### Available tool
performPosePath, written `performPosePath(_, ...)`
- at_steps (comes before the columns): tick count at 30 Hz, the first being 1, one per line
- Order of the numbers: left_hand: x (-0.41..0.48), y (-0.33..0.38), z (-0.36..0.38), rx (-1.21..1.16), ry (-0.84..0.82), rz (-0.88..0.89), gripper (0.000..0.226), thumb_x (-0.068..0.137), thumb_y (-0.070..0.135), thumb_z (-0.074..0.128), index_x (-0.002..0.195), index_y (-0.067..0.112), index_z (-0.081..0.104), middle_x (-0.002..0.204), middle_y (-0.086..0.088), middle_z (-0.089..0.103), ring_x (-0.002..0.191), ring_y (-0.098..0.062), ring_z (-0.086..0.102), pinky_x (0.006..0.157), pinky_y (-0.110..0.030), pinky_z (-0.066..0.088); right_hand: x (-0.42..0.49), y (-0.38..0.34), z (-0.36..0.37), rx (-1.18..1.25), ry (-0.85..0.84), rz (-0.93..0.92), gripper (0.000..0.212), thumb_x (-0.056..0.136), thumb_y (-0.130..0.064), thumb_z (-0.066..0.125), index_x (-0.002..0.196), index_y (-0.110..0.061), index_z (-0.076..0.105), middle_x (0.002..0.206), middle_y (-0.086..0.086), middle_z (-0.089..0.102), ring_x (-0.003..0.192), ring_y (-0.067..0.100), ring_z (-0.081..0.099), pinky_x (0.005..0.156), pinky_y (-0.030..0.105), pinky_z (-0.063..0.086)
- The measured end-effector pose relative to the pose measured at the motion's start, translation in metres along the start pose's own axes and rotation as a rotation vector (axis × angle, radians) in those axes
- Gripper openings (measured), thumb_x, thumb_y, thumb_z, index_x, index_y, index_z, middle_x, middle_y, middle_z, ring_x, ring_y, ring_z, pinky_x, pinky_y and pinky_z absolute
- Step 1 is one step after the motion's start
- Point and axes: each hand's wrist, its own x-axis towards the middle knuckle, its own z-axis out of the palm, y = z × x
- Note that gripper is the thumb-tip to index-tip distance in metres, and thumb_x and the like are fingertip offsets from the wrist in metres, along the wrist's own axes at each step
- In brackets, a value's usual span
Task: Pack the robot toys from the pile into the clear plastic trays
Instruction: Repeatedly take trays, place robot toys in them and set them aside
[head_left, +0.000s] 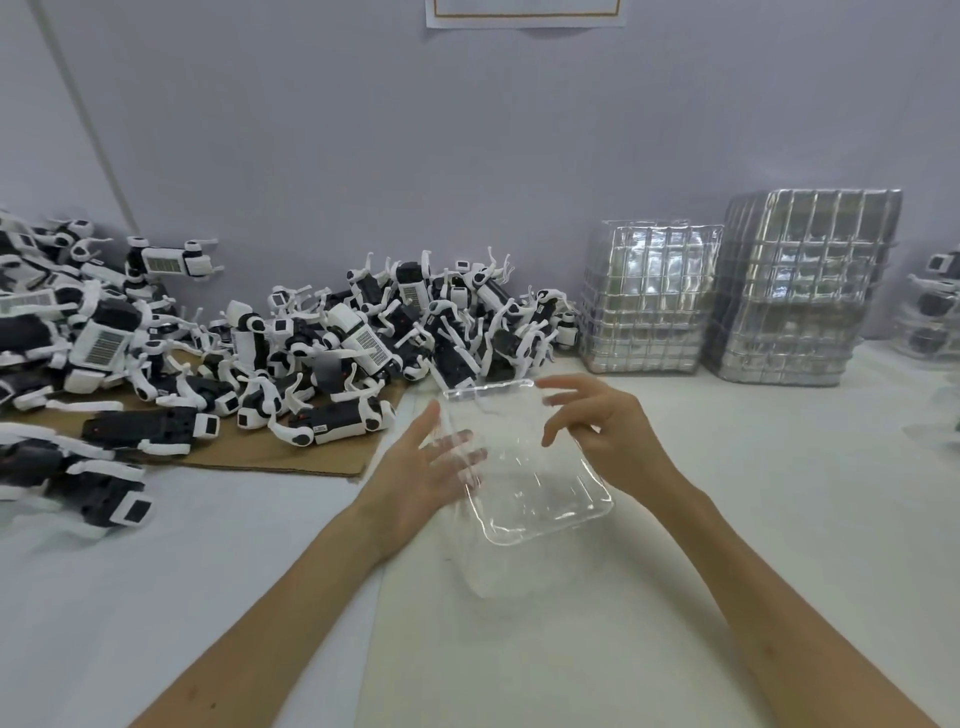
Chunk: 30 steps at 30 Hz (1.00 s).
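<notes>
White table (753, 519), toy pile (363, 338) at its left. Clear tray (540, 499) looks flimsy, slick: take its rim. Left hand (423, 467) spread beneath; right hand (602, 431): grip unclear.

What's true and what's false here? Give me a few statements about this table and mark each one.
1. The tray between the left hand and the right hand is empty. True.
2. The robot toys are piled on the person's right. False: the pile is on the left, partly on cardboard.
3. Stacks of trays stand at the back right, near the wall. True.
4. The left hand holds a toy. False: it touches only the tray.
</notes>
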Motion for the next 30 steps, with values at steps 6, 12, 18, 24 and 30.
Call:
performPosePath(6, -0.001, 0.006, -0.006, -0.030, 0.082, 0.141, 0.054, 0.081, 0.032, 0.072, 0.125, 0.007, 0.054, 0.122, -0.016, 0.059, 0.097, -0.028, 0.074, 0.072, -0.039, 0.061, 0.003, 0.001, 0.000, 0.423, -0.071, 0.275, 0.031, 0.094, -0.010, 0.062, 0.119, -0.027, 0.069, 0.129, -0.006, 0.067, 0.115, 0.011, 0.066, 0.094, 0.032, 0.055)
performPosePath(12, 0.001, 0.008, -0.007, -0.123, 0.124, 0.301, 0.057, 0.077, 0.030, 0.081, 0.123, 0.013, 0.053, 0.099, -0.002, 0.068, 0.101, -0.024, 0.071, 0.079, -0.035, 0.060, 0.001, 0.016, -0.002, 0.355, -0.167, 0.451, 0.053, 0.081, -0.026, 0.079, 0.128, -0.028, 0.056, 0.118, 0.001, 0.070, 0.105, 0.026, 0.071, 0.087, 0.046, 0.058)
performPosePath(18, 0.011, 0.010, -0.018, -0.085, 0.316, 0.392, 0.052, 0.095, 0.028, 0.066, 0.139, 0.015, 0.043, 0.091, -0.007, 0.068, 0.088, -0.021, 0.070, 0.080, -0.036, 0.057, 0.006, 0.021, -0.014, 0.488, 0.022, 0.419, 0.024, 0.093, -0.016, 0.068, 0.117, -0.013, 0.067, 0.108, 0.006, 0.076, 0.101, 0.025, 0.074, 0.088, 0.043, 0.055)
performPosePath(24, 0.017, 0.021, -0.045, 0.042, 0.411, 0.386, 0.052, 0.094, 0.007, 0.065, 0.135, 0.031, 0.045, 0.090, -0.008, 0.067, 0.072, -0.015, 0.064, 0.068, -0.027, 0.055, 0.004, 0.034, -0.029, 0.477, -0.129, 0.487, 0.023, 0.096, -0.014, 0.062, 0.116, -0.015, 0.072, 0.114, 0.007, 0.075, 0.108, 0.025, 0.071, 0.102, 0.046, 0.047)
performPosePath(30, 0.021, 0.011, -0.050, 0.511, 0.522, 0.415, 0.025, 0.095, 0.014, 0.066, 0.117, 0.016, 0.054, 0.074, -0.003, 0.066, 0.052, -0.005, 0.060, 0.049, -0.021, 0.049, 0.000, 0.036, -0.020, 0.404, -0.222, 0.529, 0.021, 0.087, -0.026, 0.070, 0.104, -0.018, 0.077, 0.109, 0.008, 0.076, 0.106, 0.027, 0.071, 0.102, 0.049, 0.048)
